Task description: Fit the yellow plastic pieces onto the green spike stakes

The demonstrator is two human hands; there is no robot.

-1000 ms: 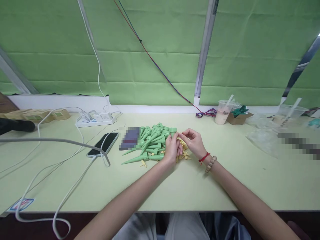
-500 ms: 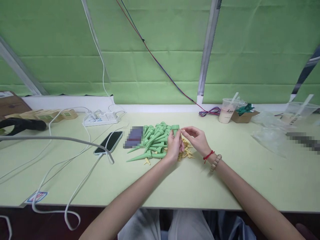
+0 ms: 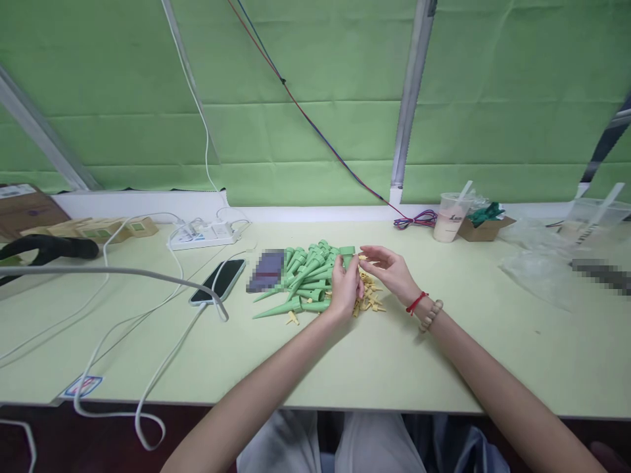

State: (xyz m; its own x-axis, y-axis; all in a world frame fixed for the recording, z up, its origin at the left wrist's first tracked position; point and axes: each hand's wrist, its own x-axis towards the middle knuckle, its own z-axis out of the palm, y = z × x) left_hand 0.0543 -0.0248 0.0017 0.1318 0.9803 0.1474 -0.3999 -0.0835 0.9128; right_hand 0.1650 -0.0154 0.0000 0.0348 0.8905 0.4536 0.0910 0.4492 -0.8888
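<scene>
My left hand (image 3: 346, 288) is closed around a green plastic spike (image 3: 348, 251), its wide capped end sticking up above the fingers. Close beside it, my right hand (image 3: 390, 268) pinches a small yellow plastic piece (image 3: 363, 258) at the spike's side; the fingers hide most of it. Many more green spikes (image 3: 310, 268) lie in a heap to the left of my hands. Under and behind the hands, small yellow T-shaped pieces (image 3: 369, 299) are piled, and a single yellow piece (image 3: 292, 318) lies apart near the front of the heap.
Left of the heap lie a blurred dark rectangle (image 3: 266, 270) and a phone (image 3: 217, 282) with a white cable across it. A power strip (image 3: 204, 236) stands behind. To the right are a drink cup (image 3: 447, 220), a small cardboard box (image 3: 483, 230) and clear plastic bags (image 3: 535, 279).
My right hand's fingers have lifted and spread slightly beside the spike. My left hand keeps its hold, and the whole view has shifted a little.
</scene>
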